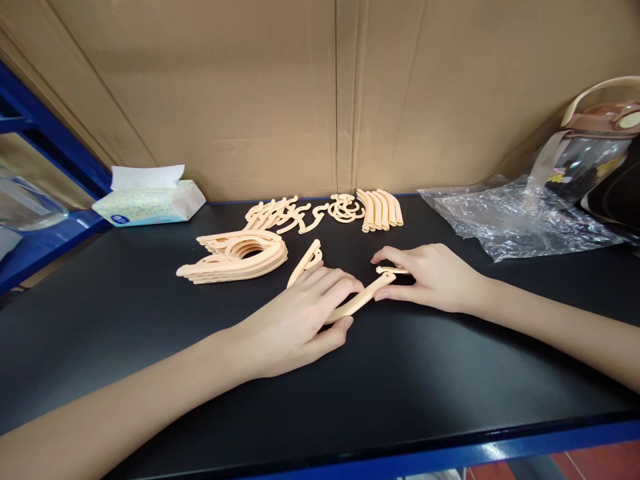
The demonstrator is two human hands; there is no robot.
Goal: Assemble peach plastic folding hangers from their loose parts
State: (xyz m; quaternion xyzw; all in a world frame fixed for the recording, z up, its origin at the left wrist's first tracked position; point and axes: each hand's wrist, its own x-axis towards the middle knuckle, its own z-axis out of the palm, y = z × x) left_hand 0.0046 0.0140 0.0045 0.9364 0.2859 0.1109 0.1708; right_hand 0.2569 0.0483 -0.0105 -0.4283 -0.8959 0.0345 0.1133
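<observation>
My left hand [300, 320] is closed around a cream plastic hanger arm [357, 303], its thumb beneath and its fingers over the top. Beyond those fingers a second hanger arm [304, 262] with a curved end sticks out, partly covered by the hand. My right hand [433, 277] pinches a small cream hanger piece [393, 270] between thumb and fingers, mostly hidden by them. The far end of the left hand's arm meets the right fingertips; whether the pieces are joined I cannot tell.
Behind my left hand lies a stack of folded hangers [235, 270]. Farther back are loose hook pieces [273, 213], rings [345, 208] and a row of hanger arms [380, 210]. A tissue pack [150, 200], a clear plastic bag [505, 217] and a bottle [590, 153] flank them.
</observation>
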